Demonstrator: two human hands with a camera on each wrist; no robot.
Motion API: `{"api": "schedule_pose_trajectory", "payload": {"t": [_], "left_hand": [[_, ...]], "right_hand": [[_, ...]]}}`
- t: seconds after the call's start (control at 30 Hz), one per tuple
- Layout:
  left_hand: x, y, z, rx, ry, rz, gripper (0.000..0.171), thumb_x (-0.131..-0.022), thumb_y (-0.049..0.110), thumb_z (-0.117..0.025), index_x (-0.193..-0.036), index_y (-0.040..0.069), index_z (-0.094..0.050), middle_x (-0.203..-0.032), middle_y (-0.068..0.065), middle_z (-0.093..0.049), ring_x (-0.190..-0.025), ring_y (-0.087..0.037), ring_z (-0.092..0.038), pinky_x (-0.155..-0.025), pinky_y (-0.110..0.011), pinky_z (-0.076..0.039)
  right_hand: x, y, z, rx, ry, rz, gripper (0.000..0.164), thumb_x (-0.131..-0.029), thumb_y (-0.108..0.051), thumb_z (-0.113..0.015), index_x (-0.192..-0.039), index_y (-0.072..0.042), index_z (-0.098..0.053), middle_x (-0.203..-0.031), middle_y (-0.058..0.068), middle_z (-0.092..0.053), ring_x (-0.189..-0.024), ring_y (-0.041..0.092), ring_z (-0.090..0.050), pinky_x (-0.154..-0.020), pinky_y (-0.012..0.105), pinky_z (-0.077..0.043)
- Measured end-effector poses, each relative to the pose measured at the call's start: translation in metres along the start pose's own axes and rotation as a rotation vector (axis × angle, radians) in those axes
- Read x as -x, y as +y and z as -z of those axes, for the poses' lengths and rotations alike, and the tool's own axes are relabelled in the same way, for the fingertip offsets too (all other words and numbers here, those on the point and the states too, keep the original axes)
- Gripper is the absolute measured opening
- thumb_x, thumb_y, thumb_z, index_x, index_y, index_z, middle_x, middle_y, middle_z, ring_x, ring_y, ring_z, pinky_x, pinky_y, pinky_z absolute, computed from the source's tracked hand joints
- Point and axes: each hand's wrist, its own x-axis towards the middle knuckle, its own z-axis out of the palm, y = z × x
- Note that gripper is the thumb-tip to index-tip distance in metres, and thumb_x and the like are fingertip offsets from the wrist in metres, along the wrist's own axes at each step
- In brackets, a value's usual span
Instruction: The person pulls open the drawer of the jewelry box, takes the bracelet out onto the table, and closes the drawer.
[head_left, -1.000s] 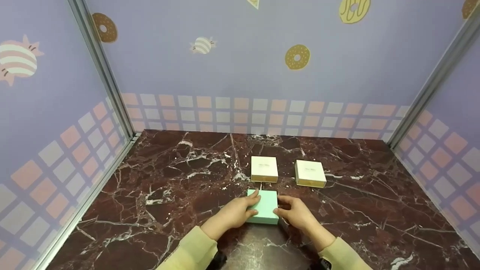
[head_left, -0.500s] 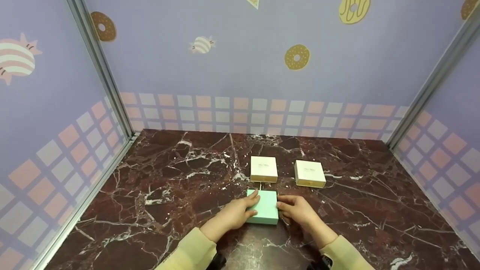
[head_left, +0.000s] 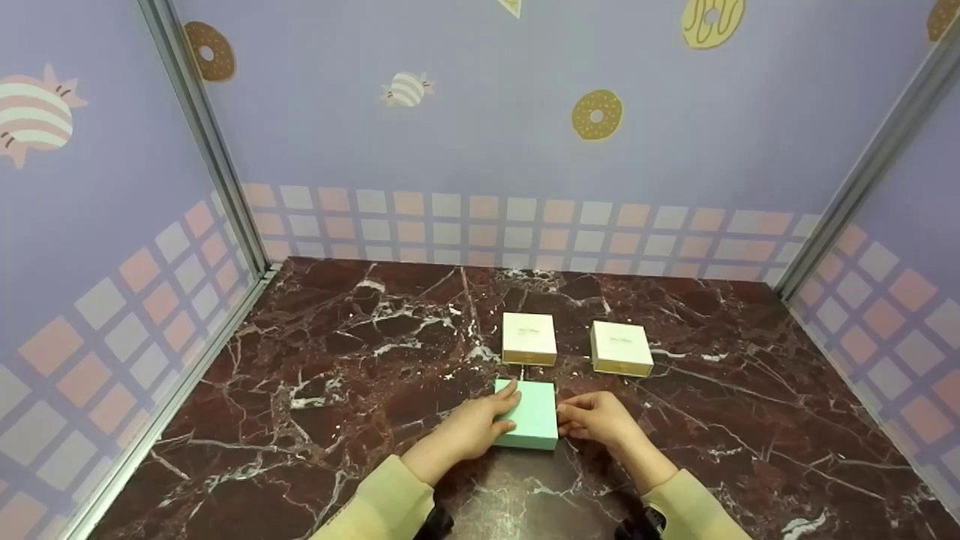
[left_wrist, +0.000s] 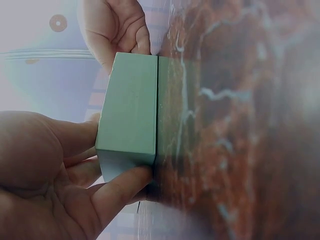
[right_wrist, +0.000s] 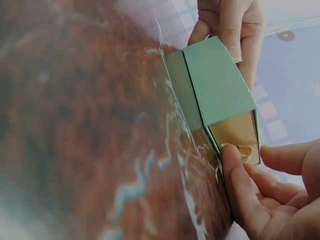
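Note:
A mint-green drawer box [head_left: 534, 415] lies flat near the front of the table. My left hand [head_left: 469, 427] grips its left part, with fingers and thumb on the lid and sides. In the right wrist view the box's right end shows a gold drawer front [right_wrist: 237, 131] with a small ribbon pull [right_wrist: 244, 151]. My right hand [head_left: 600, 421] is at that end, fingers curled with the tips at the ribbon pull. The thumb [right_wrist: 285, 157] sits a little apart, beside the drawer front's edge. The drawer appears flush inside its sleeve.
Two cream boxes with gold sides stand behind the green one: one box [head_left: 529, 337] directly behind, the other box [head_left: 621, 348] to the right. The dark red marble-patterned table [head_left: 360, 390] extends to patterned walls [head_left: 480, 150] on three sides.
My right thumb has left the green box's top edge and moved right and down to its drawer end. The left hand and all the boxes have stayed put.

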Motion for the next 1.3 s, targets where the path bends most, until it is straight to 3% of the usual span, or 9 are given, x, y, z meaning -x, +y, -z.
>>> {"api": "schedule_pose_trajectory", "payload": {"t": [0.37,0.7,1.3], "left_hand": [[-0.0005,0.0004,0.0003,0.010,-0.007,0.007,0.056,-0.103,0.024,-0.061,-0.155,0.009,-0.046,-0.169,-0.005,-0.032,-0.147,-0.037,-0.045,-0.125,-0.063,-0.029],[-0.0013,-0.0009,0.0000,0.034,-0.023,0.021,0.056,-0.104,0.023,-0.060,-0.156,0.011,-0.044,-0.170,-0.004,-0.030,-0.149,-0.036,-0.043,-0.126,-0.062,-0.028],[0.0001,-0.0017,0.0000,0.017,0.003,-0.007,0.056,-0.102,0.023,-0.062,-0.154,0.009,-0.047,-0.168,-0.005,-0.034,-0.147,-0.037,-0.045,-0.124,-0.060,-0.032]], "right_hand": [[-0.0041,0.0044,-0.0035,0.060,0.042,0.058,0.026,-0.098,-0.006,-0.067,-0.109,0.017,-0.071,-0.087,0.018,-0.079,-0.069,0.009,-0.073,-0.068,0.024,-0.064],[-0.0070,0.0085,-0.0012,0.083,0.044,0.068,0.023,-0.096,-0.003,-0.068,-0.110,0.016,-0.071,-0.089,0.020,-0.078,-0.070,0.011,-0.074,-0.067,0.025,-0.064],[-0.0041,0.0051,0.0048,-0.017,0.011,0.026,0.022,-0.095,0.002,-0.067,-0.109,0.019,-0.070,-0.087,0.012,-0.078,-0.067,0.009,-0.072,-0.067,0.023,-0.064]]}}
